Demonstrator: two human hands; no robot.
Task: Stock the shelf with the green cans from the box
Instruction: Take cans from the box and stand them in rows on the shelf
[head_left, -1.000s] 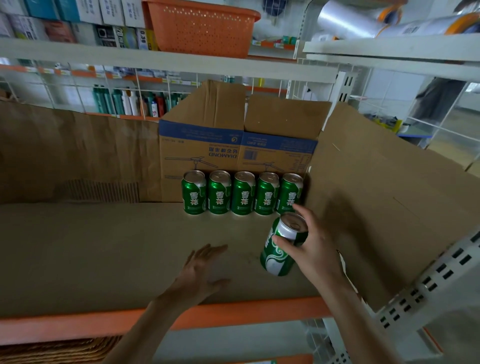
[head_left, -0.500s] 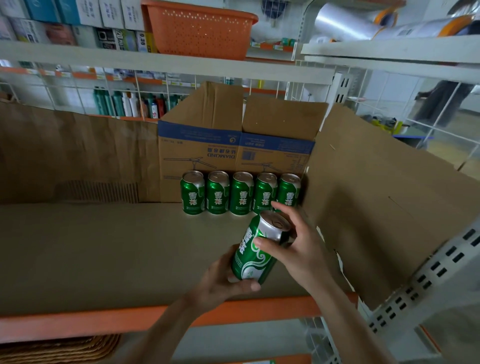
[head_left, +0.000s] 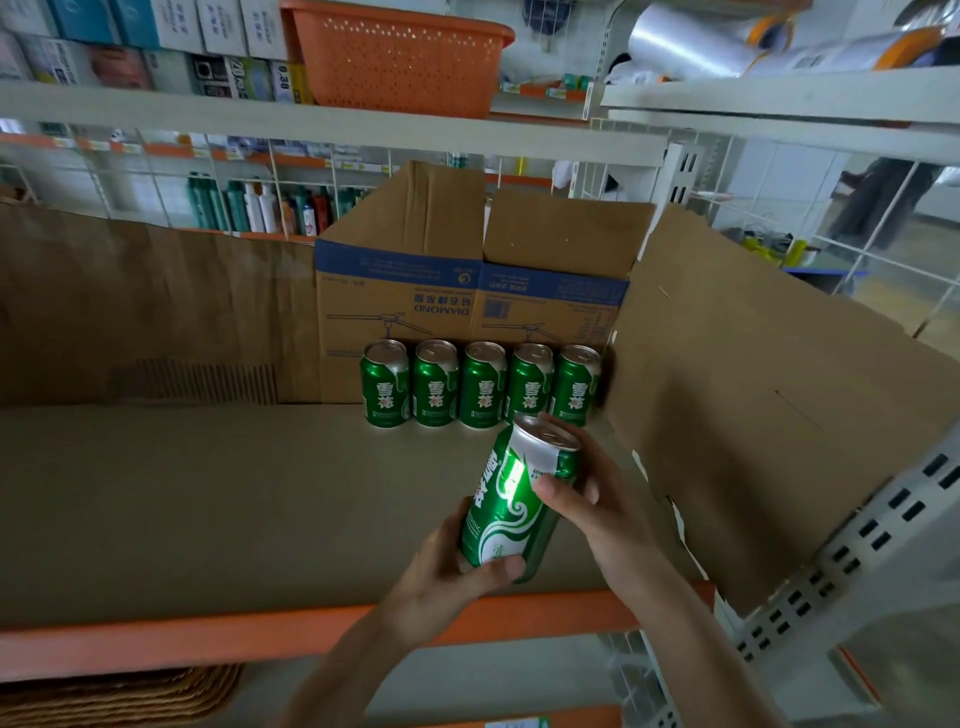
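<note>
Cardboard covers the shelf (head_left: 182, 493), and at its back five green cans (head_left: 480, 384) stand upright in a touching row against the open box (head_left: 400, 291). Nearer the orange front edge, the left hand (head_left: 441, 577) curls its fingers round the bottom of a sixth can (head_left: 511, 499), thumb across the base. This can is tilted, its top leaning away, in front of the row. The right hand (head_left: 597, 512) grasps its upper part, thumb pressed on the side.

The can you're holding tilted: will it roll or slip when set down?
Likely rolls if laid sideways: the can is a smooth cylinder. Probably slick: its glossy side glares. Upright it should stand, like the row.
</note>
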